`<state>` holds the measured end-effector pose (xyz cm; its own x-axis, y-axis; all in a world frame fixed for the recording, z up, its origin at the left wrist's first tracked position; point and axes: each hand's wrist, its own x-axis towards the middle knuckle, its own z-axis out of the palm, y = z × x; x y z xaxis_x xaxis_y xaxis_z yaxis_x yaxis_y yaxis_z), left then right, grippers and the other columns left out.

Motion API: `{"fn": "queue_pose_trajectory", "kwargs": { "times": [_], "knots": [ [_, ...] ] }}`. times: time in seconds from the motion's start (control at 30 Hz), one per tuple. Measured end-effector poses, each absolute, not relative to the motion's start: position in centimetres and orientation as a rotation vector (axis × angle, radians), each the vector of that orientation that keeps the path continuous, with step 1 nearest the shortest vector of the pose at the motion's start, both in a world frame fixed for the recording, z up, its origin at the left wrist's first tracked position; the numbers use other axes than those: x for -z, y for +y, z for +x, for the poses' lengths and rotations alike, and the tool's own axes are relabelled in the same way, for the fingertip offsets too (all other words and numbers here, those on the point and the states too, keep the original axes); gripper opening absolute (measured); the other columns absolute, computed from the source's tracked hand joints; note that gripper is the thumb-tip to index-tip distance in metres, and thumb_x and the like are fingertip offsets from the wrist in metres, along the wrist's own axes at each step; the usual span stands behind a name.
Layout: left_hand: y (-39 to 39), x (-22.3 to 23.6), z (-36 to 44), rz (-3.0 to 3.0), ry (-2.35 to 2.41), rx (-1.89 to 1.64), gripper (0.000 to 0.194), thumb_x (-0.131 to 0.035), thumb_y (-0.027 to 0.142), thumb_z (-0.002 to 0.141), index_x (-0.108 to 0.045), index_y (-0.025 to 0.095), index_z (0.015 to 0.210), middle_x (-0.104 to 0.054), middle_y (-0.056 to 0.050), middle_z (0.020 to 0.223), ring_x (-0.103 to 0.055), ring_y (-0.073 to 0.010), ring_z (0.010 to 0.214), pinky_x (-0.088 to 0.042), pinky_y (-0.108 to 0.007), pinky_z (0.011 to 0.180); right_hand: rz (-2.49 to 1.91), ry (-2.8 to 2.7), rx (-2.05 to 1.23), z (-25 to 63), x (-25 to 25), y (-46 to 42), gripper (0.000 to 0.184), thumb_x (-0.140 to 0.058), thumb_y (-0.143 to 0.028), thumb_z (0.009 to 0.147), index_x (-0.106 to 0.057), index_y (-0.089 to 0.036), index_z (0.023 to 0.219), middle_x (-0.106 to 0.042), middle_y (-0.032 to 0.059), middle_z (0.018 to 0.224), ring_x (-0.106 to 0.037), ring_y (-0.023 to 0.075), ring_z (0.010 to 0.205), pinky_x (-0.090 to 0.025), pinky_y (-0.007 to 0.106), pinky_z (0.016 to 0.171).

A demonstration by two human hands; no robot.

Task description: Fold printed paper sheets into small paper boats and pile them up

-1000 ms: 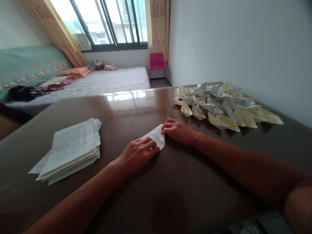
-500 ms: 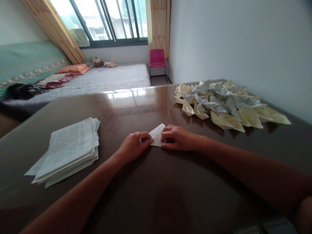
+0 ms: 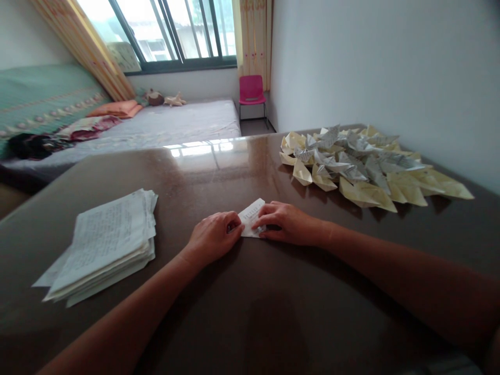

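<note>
A small folded sheet of paper [image 3: 250,213] with printed or written lines lies on the glossy brown table, between my two hands. My left hand [image 3: 216,232] pinches its left corner between thumb and fingers. From the other side my right hand [image 3: 283,223] has its fingers curled on the paper's right part, thumb at the lower edge. The fingertips cover parts of the folds. To the left rests a stack of written sheets [image 3: 103,239], its edges uneven. At the back right sits a heap of folded paper boats [image 3: 351,164], some yellowish and some white with writing.
The brown table [image 3: 203,312] reaches to the white wall [image 3: 375,62] on the right. Beyond its far edge stand a bed [image 3: 195,120] with pillows and cloth on it, and a pink chair [image 3: 251,91] under the curtain by the window [image 3: 175,31].
My right hand's fingers have shifted slightly left and down over the folded paper. The left fingers have curled a little more at its corner. The camera view has moved slightly.
</note>
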<state>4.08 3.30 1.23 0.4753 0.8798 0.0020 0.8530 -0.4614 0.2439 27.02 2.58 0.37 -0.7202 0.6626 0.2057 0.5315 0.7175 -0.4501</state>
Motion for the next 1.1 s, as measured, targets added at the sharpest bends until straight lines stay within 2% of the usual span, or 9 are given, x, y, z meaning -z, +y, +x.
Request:
{"fn": "queue_pose_trajectory", "kwargs": {
  "times": [0.2, 0.27, 0.37, 0.47, 0.6, 0.73, 0.83, 1.0, 1.1],
  "knots": [
    [3.1, -0.7, 4.0, 2.548, 1.564, -0.161, 0.022, -0.049, 0.042, 0.087, -0.061, 0.023, 0.086, -0.065, -0.001, 0.080, -0.059, -0.0170, 0.071, -0.039, -0.025, 0.058, -0.878, -2.650, -0.460, 27.1, -0.7, 2.5, 0.025, -0.057, -0.026, 0.088, -0.069, -0.023, 0.111, -0.062, 0.0072, 0.101, -0.053, 0.0177, 0.095, -0.043, 0.031, 0.086],
    [2.8, -0.5, 4.0, 2.652, 1.546, -0.259, 0.021, -0.048, 0.040, 0.089, -0.061, 0.023, 0.094, -0.065, -0.003, 0.089, -0.059, -0.0197, 0.084, -0.044, -0.027, 0.063, -0.879, -2.688, -0.406, 27.0, -0.8, 2.3, 0.026, -0.055, -0.026, 0.090, -0.068, -0.023, 0.112, -0.061, 0.0076, 0.101, -0.052, 0.0178, 0.095, -0.042, 0.031, 0.086],
    [2.3, -0.3, 3.9, 2.906, 1.291, -0.458, 0.023, -0.045, 0.030, 0.093, -0.061, 0.022, 0.106, -0.064, -0.005, 0.107, -0.052, -0.0219, 0.102, -0.048, -0.032, 0.079, -0.881, -2.734, -0.293, 26.8, -0.9, 2.1, 0.028, -0.052, -0.029, 0.092, -0.066, -0.023, 0.114, -0.061, 0.0077, 0.101, -0.052, 0.0182, 0.094, -0.042, 0.032, 0.086],
    [2.1, -0.4, 3.5, 3.061, 0.965, -0.503, 0.024, -0.043, 0.022, 0.094, -0.064, 0.020, 0.106, -0.065, -0.005, 0.108, -0.052, -0.0208, 0.100, -0.049, -0.034, 0.084, -0.906, -2.762, -0.206, 26.8, -0.9, 2.1, 0.029, -0.048, -0.032, 0.094, -0.065, -0.025, 0.116, -0.060, 0.0072, 0.103, -0.051, 0.0182, 0.094, -0.042, 0.032, 0.085],
    [1.8, -0.7, 3.3, 3.143, 0.773, -0.452, 0.024, -0.043, 0.020, 0.094, -0.065, 0.015, 0.103, -0.067, -0.006, 0.105, -0.054, -0.0191, 0.096, -0.051, -0.031, 0.084, -0.968, -2.837, -0.076, 26.6, -1.3, 1.7, 0.030, -0.044, -0.034, 0.095, -0.062, -0.027, 0.118, -0.060, 0.0066, 0.106, -0.050, 0.0198, 0.098, -0.042, 0.033, 0.081],
    [0.9, -0.8, 3.8, 3.208, 0.841, -0.273, 0.027, -0.045, 0.014, 0.092, -0.062, 0.012, 0.112, -0.065, -0.008, 0.114, -0.056, -0.0196, 0.099, -0.050, -0.031, 0.089, -1.040, -2.914, 0.174, 25.8, -1.9, -0.3, 0.033, -0.043, -0.025, 0.095, -0.055, -0.017, 0.125, -0.059, 0.0116, 0.110, -0.050, 0.0244, 0.102, -0.042, 0.037, 0.077],
    [0.2, -0.9, 4.4, 3.239, 0.948, -0.129, 0.030, -0.048, 0.010, 0.088, -0.060, 0.012, 0.115, -0.063, -0.010, 0.118, -0.057, -0.0204, 0.100, -0.048, -0.032, 0.091, -1.080, -2.955, 0.340, 25.0, -2.1, -2.0, 0.032, -0.044, -0.017, 0.092, -0.057, -0.007, 0.120, -0.061, 0.0150, 0.106, -0.053, 0.0258, 0.097, -0.042, 0.040, 0.079],
    [0.0, -1.1, 4.9, 3.146, 1.096, 0.000, 0.041, -0.047, 0.014, 0.090, -0.048, 0.017, 0.131, -0.060, -0.008, 0.118, -0.055, -0.0201, 0.100, -0.050, -0.031, 0.086, -1.085, -3.000, 0.439, 24.6, -2.4, -3.4, 0.033, -0.045, -0.015, 0.091, -0.058, -0.003, 0.119, -0.062, 0.0186, 0.114, -0.055, 0.0268, 0.100, -0.042, 0.042, 0.083],
    [0.2, -1.2, 4.9, 3.118, 1.096, 0.014, 0.041, -0.045, 0.019, 0.093, -0.045, 0.023, 0.133, -0.053, -0.006, 0.132, -0.051, -0.0204, 0.106, -0.050, -0.032, 0.087, -1.108, -3.017, 0.426, 24.5, -2.4, -3.8, 0.032, -0.045, -0.014, 0.090, -0.060, -0.004, 0.116, -0.061, 0.0196, 0.118, -0.055, 0.0271, 0.102, -0.042, 0.043, 0.084]
  ]
}}
